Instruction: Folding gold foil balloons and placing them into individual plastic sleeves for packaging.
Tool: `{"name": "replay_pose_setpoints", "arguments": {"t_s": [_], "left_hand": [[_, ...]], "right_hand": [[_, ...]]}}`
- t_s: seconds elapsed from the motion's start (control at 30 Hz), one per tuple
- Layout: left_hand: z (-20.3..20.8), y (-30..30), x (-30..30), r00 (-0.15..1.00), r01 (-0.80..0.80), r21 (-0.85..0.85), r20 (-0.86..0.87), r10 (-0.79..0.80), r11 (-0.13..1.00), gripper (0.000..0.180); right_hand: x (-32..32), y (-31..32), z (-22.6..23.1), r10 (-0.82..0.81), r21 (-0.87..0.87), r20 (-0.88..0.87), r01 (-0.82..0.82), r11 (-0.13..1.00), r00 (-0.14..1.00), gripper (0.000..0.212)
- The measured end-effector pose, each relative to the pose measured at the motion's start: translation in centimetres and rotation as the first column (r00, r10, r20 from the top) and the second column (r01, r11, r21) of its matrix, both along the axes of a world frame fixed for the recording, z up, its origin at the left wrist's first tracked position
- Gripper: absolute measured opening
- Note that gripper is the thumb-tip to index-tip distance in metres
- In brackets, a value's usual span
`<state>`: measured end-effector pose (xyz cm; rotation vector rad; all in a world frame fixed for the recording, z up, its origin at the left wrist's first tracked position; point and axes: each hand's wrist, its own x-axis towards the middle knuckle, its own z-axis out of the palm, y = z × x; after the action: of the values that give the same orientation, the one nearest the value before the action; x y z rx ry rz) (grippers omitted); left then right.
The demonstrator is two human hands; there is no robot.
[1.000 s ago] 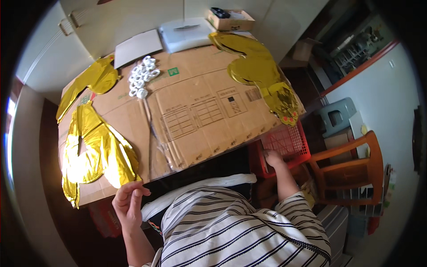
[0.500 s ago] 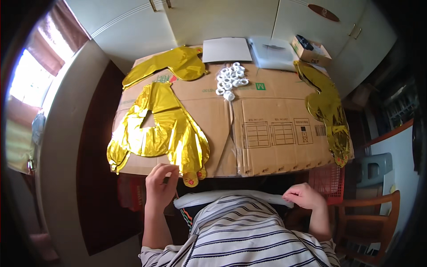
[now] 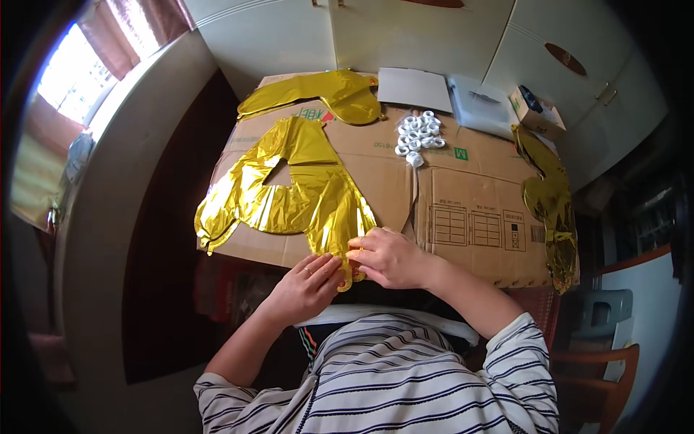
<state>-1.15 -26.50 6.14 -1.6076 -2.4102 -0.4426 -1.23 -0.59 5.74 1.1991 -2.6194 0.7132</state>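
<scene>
A gold foil letter balloon (image 3: 296, 210), flat and creased, lies on the cardboard-covered table. It is shaped like an A, and the tip of its right leg hangs over the near edge. My left hand (image 3: 303, 288), with a ring on one finger, grips that tip from the left, fingers close together. From the right, my right hand (image 3: 394, 260) pinches the same leg's edge with bent fingers. My fingers partly cover the red-marked tabs at the tip. A second gold foil balloon (image 3: 311, 94) lies flat at the back left, and a third one (image 3: 553, 217) lies along the right edge.
Several white tape rolls (image 3: 416, 134) are heaped at the back middle. Behind them lie a white flat board (image 3: 416, 89), a clear plastic package (image 3: 481, 105) and a small open box (image 3: 536, 114). A wooden chair (image 3: 600, 369) stands at the right, near a grey stool (image 3: 606, 312).
My right hand has come from my lap to the balloon's right leg. My left hand has moved right onto its tip. The view has shifted, so the table appears further right.
</scene>
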Motion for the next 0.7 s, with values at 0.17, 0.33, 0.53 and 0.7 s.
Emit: {"name": "replay_pose_setpoints", "arguments": {"t_s": [0.17, 0.33, 0.53, 0.7], "left_hand": [[-1.2, -0.7, -0.5, 0.997, 0.006, 0.066, 0.079, -0.011, 0.998, 0.037], [-0.4, -0.1, -1.8, 0.809, -0.248, 0.215, 0.582, 0.08, 0.945, 0.014], [0.8, 0.8, -4.2, 0.301, -0.481, -0.131, 0.904, 0.304, 0.867, 0.017], [1.8, 1.4, -4.9, 0.246, -0.48, -0.188, 0.909, 0.337, 0.857, 0.02]], "right_hand": [[-0.9, 0.0, -0.8, -0.001, 0.039, 0.014, 0.0, 0.999, 1.0, 0.028], [-1.1, 0.3, -0.1, -0.042, 0.011, 0.102, 0.041, 0.999, 0.994, 0.024], [-0.7, -0.8, 1.8, -0.013, -0.127, 0.091, 0.024, 0.992, 0.996, 0.022], [-1.8, -1.9, -0.3, 0.043, -0.256, 0.298, 0.037, 0.966, 0.954, 0.017]]}}
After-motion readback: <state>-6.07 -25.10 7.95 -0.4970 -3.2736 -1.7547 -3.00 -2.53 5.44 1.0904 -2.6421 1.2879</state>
